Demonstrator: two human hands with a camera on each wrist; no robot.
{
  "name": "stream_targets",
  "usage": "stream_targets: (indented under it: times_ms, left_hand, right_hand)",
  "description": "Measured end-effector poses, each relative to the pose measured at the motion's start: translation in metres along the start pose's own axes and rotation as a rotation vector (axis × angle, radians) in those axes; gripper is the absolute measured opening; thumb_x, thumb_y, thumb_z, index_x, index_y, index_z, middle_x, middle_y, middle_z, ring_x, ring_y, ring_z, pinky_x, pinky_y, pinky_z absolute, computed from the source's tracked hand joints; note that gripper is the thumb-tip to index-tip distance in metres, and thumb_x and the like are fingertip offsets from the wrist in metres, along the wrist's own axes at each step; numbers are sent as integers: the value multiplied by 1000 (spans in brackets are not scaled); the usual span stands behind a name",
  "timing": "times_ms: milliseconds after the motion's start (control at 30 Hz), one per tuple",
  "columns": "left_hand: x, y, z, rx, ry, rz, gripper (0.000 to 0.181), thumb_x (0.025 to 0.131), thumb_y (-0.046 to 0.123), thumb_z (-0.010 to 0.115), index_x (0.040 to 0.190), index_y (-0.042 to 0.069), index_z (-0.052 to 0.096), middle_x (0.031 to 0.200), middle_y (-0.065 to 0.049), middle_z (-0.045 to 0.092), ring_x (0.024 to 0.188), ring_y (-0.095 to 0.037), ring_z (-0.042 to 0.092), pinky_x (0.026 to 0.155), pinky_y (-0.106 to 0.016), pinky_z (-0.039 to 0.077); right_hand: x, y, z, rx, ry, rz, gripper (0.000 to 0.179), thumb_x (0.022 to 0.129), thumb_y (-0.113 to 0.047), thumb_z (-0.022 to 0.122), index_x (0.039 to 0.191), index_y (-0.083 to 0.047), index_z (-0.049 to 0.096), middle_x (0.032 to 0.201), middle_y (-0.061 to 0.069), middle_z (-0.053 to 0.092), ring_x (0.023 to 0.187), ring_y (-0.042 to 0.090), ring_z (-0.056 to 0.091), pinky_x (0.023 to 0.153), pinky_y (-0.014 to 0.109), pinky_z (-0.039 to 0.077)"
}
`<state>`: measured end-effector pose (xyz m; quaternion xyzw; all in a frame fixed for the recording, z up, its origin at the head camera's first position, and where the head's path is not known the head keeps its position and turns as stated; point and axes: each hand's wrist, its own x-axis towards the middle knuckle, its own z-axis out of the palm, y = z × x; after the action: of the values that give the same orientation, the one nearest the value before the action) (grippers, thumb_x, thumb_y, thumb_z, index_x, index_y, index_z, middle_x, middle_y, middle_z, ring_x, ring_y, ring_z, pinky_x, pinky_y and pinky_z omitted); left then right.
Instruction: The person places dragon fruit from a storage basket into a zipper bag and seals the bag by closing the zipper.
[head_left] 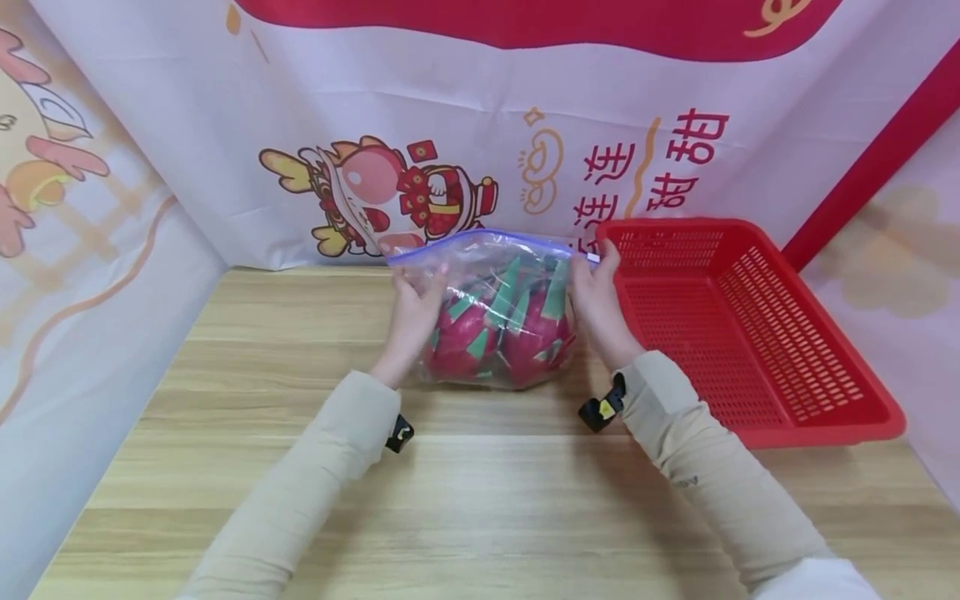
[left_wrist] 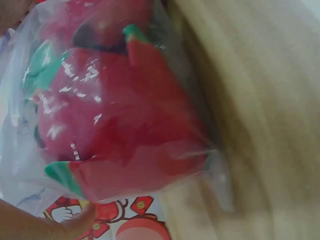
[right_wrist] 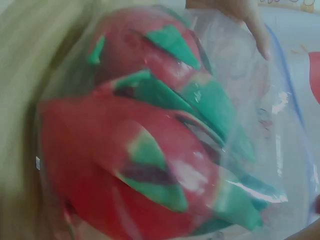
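Two dragon fruits, pink-red with green scale tips, lie side by side in a clear zip bag (head_left: 480, 250); one is the left dragon fruit (head_left: 459, 342), the other the right dragon fruit (head_left: 534, 340). Along the bag's top runs a blue zip strip with a small white slider (head_left: 593, 258) at its right end. My left hand (head_left: 415, 312) grips the upper left side, thumb in front. At the upper right, beside the slider, my right hand (head_left: 597, 304) holds the other side. The right wrist view shows the dragon fruit (right_wrist: 125, 165) through the plastic. Fingers behind the bag are hidden.
A red perforated plastic basket (head_left: 817, 421) stands on the right of the wooden table (head_left: 480, 500), close beside my right hand. Behind the table hangs a white and red printed cloth (head_left: 450, 92). Another printed cloth (head_left: 90, 333) borders the left side.
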<state>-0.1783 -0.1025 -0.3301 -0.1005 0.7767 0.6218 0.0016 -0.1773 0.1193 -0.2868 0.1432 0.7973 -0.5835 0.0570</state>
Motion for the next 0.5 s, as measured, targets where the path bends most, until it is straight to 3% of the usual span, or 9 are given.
stream_targets:
  times_ms: [100, 233, 367, 500]
  left_hand:
    - [-2, -5, 1, 31, -48, 20, 83, 95, 53, 46, 152, 8, 7, 159, -17, 20, 147, -29, 21, 121, -44, 20]
    - [-3, -11, 3, 43, -86, 40, 74, 95, 48, 49, 148, 8, 18, 152, -16, 32, 143, -28, 31, 119, -45, 26]
    - [0, -15, 5, 32, -151, 13, 71, 96, 49, 46, 148, 10, 19, 152, -16, 33, 142, -29, 33, 118, -47, 27]
    - [3, -18, 5, 9, -179, -30, 63, 98, 51, 41, 145, 10, 30, 148, -15, 40, 138, -30, 39, 117, -48, 30]
  right_hand:
    - [0, 8, 2, 4, 18, -9, 81, 97, -55, 35, 150, -27, -21, 162, 7, 6, 150, 20, 6, 123, 48, 10]
    - [1, 18, 5, 36, 40, -36, 91, 94, -55, 42, 148, -28, -25, 163, 3, 4, 150, 18, 11, 123, 43, 16]
    - [3, 27, 7, 71, 33, -75, 92, 95, -52, 44, 148, -25, -26, 163, 2, 1, 151, 17, 10, 123, 39, 16]
    - [7, 35, 11, 75, 32, -116, 89, 96, -47, 46, 151, -21, -20, 163, 3, -2, 151, 18, 2, 124, 39, 12]
